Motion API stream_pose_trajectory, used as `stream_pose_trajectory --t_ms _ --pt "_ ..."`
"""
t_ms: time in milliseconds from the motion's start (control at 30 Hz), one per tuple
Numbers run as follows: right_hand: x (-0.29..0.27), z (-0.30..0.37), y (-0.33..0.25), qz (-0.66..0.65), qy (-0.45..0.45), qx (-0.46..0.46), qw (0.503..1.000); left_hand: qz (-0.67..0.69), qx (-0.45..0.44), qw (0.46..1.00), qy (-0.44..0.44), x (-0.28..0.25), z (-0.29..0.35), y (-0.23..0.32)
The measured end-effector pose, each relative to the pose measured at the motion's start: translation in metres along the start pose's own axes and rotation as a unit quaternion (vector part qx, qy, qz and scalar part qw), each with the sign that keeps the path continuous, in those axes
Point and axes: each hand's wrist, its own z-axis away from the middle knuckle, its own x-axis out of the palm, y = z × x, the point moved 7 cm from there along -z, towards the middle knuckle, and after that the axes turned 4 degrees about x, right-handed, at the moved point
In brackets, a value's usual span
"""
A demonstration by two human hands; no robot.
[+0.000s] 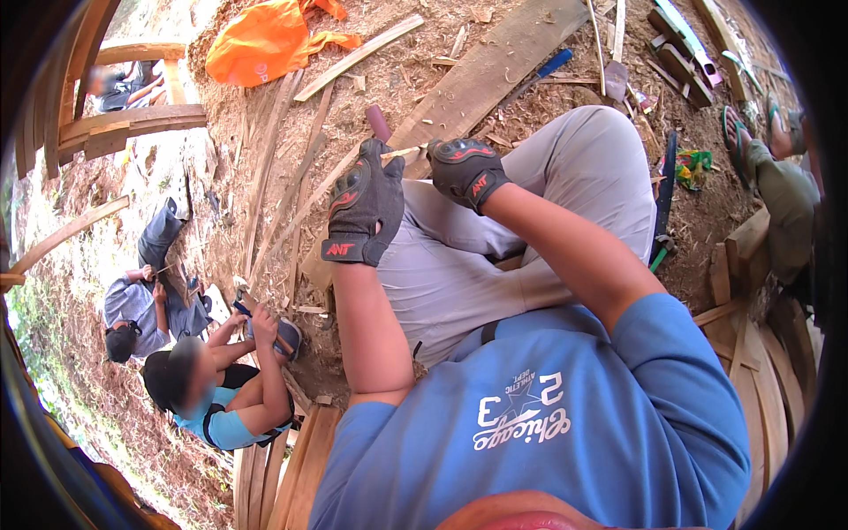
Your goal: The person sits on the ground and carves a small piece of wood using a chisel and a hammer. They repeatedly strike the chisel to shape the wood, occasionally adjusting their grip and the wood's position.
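Both my hands wear dark gloves with red marks, and they meet above my crossed legs. My left hand (358, 199) is closed around one end of a thin, pale wood strip (405, 154). The strip's other end is at my right hand (464, 168), whose fingers are curled shut on it. Just past my left fingers sticks out a maroon cylindrical handle (378, 124); whether that hand touches it, I cannot tell. Beyond the hands a wide wooden plank (495, 84) lies on the ground, with wood shavings scattered on it.
A blue-handled tool (552, 64) lies by the plank; wooden hand planes (685, 66) sit at far right. An orange bag (261, 44) and loose slats (274, 177) are at far left. Co-workers (234, 389) sit to my left; another person's leg (782, 199) is at right.
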Motion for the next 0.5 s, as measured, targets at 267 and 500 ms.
stream_pose_trajectory --t_ms 267,500 --pt "0.01 0.0 0.02 0.013 -0.011 -0.002 1.0 0.036 0.012 0.999 0.009 0.009 0.004 0.003" --pt "0.032 -0.017 0.035 0.023 -0.032 0.018 0.999 0.016 0.019 1.0 -0.008 0.007 0.006 0.002"
